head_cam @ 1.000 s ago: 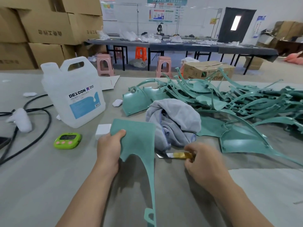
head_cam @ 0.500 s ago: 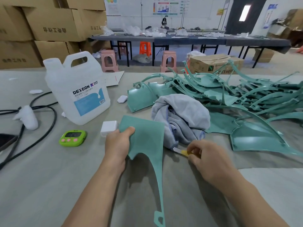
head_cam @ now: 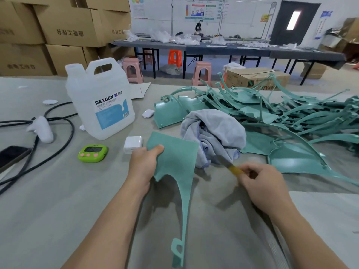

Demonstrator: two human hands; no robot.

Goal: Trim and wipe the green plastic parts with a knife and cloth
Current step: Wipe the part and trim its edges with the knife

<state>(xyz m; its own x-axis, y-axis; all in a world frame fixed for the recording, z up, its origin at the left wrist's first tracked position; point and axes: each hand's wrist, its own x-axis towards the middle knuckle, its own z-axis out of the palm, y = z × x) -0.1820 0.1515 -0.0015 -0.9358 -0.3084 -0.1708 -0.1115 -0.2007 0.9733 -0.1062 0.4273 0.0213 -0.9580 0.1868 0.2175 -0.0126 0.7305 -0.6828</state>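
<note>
Left hand (head_cam: 144, 164) pinches the part (head_cam: 174, 158) at its broad top, thumb on the face. The part's long axis runs from there down toward me and ends in a hooked tab. Right hand (head_cam: 260, 183) grips the knife (head_cam: 228, 165), blade pointing up-left, near the part's right edge; contact unclear. The right hand is nearer that edge. The bunched cloth (head_cam: 213, 136) crowds the blade tip. The pile (head_cam: 272, 113) lies beyond, with the jug (head_cam: 101, 101) and timer (head_cam: 92, 153) off left.
</note>
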